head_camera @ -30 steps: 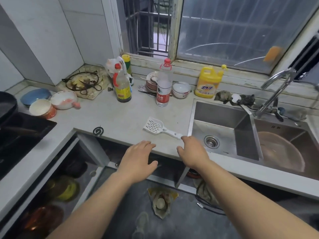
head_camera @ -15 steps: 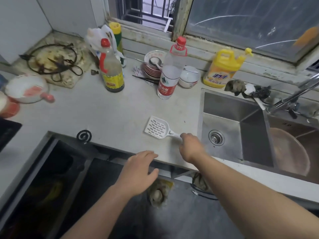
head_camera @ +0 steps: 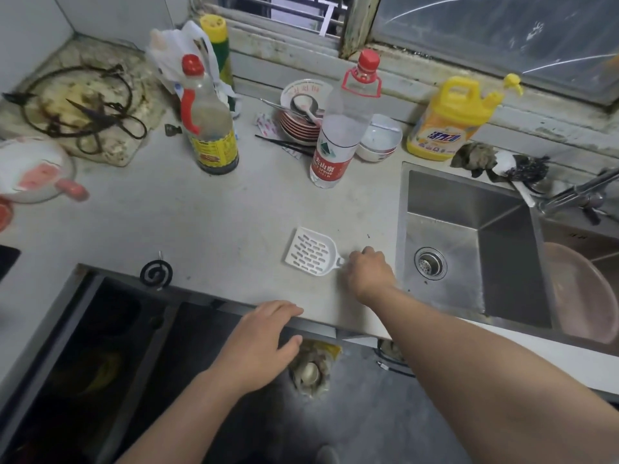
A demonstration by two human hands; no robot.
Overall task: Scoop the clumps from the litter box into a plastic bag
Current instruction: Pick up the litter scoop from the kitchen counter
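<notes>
Head: scoop (head_camera: 310,252) handle seemingly under right hand (head_camera: 368,274).

A pale, stained tabletop (head_camera: 214,222) runs beneath a grimy window (head_camera: 495,31); a steel sink (head_camera: 469,236) sits at right, open dark cabinets (head_camera: 100,346) below, over a grey floor (head_camera: 368,423)
</notes>
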